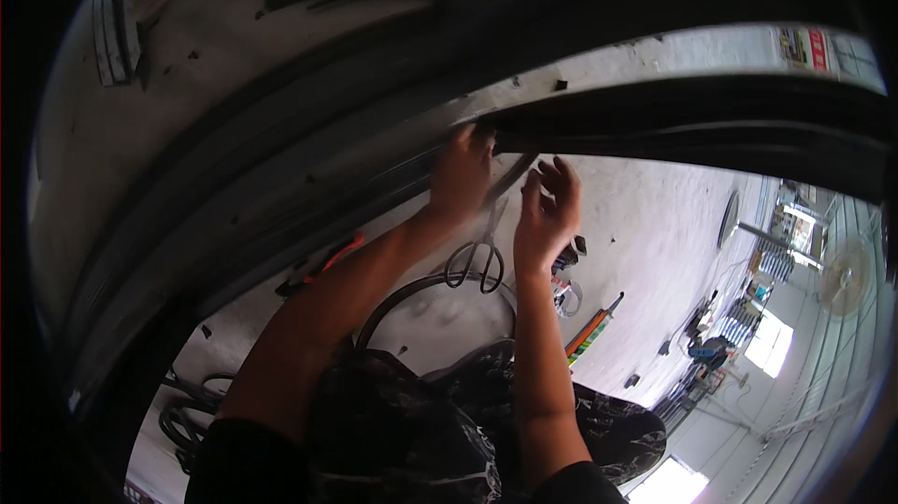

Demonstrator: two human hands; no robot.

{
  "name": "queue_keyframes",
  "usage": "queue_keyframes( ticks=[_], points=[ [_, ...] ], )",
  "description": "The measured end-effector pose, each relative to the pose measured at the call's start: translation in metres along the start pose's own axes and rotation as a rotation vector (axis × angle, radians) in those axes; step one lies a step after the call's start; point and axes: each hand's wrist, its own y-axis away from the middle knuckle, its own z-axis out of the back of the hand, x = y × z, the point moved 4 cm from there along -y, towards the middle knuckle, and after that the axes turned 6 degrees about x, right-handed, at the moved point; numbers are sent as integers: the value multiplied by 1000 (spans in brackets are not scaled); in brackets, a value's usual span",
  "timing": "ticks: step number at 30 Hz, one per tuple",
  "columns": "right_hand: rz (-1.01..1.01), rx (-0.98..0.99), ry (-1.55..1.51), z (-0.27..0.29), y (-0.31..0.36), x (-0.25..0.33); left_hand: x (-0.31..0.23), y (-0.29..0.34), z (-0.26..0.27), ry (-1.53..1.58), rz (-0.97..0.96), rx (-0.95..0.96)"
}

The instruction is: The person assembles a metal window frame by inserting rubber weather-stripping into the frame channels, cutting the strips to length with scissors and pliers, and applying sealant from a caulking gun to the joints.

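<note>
My left hand (458, 181), blurred, reaches up to the corner of a dark frame (374, 162). Its fingertips touch the frame's edge, and what they may grip there is hidden. Just right of it, my right hand (550, 214) is raised with bent fingers apart and nothing visible between them. A dark, thin strip (513, 178), which looks like rubber, hangs between the two hands from the frame's lower edge. Below them, scissors (475, 265) with dark loop handles lie by a curved length of black strip (374, 317) near my knees.
A dark panel (692, 120) stretches right from the corner. An orange and green tube-like thing (591, 328) lies on the pale floor (655, 223), with a red-handled tool (335, 256) to the left. Coiled black strip (182, 424) sits lower left; a fan (845, 277) stands far right.
</note>
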Motion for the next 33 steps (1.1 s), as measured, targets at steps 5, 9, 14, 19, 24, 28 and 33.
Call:
queue_keyframes(
  ticks=[5, 9, 14, 19, 24, 28, 33],
  points=[
    [-57, 103, 41, -23, -32, -14, -24, 4, 14, -202, -282, -97],
    [-83, 62, 32, -39, -33, -32, -22, 5, 9, -232, -286, -82],
    [-72, -9, 109, -44, -32, -41, -27, 4, 15, -238, -325, -33],
    [-51, -4, 228, -46, -32, -38, -22, -3, 22, -295, -344, 14],
    [-50, -29, 188, -47, -33, -43, -62, -7, 28, -503, -652, -164],
    [-112, -45, 177, -52, -29, -46, -88, -11, 28, -705, -496, -1],
    [-156, -12, 234, -57, -31, -45, -83, -21, 33, -721, -549, -6]
  ],
)
